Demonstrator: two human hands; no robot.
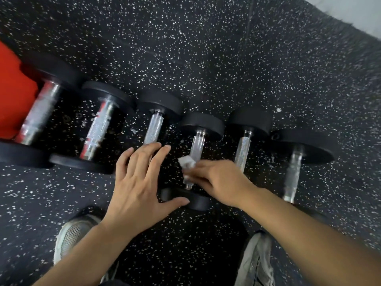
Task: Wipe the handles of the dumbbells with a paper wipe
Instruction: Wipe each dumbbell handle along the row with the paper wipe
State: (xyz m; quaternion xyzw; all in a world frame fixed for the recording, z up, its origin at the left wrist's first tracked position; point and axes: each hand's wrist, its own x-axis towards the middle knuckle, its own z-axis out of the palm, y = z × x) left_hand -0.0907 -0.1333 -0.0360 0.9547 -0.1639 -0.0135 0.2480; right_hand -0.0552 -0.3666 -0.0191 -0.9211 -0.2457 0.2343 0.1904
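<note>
Several black dumbbells with knurled chrome handles lie side by side on the speckled floor. My right hand (214, 180) is closed around the handle of the small middle dumbbell (199, 141), pressing a crumpled white paper wipe (186, 163) against the near part of the handle. My left hand (140, 180) hovers flat with fingers spread over the near end of the dumbbell (154, 129) just to the left, holding nothing. Its thumb reaches toward the middle dumbbell's near black head (195, 200).
Two larger dumbbells (41, 112) (101, 129) lie to the left beside a red object (12, 96). Two more dumbbells (244, 149) (292, 170) lie to the right. My two grey shoes (72, 236) (257, 263) stand on the black speckled rubber floor (206, 58).
</note>
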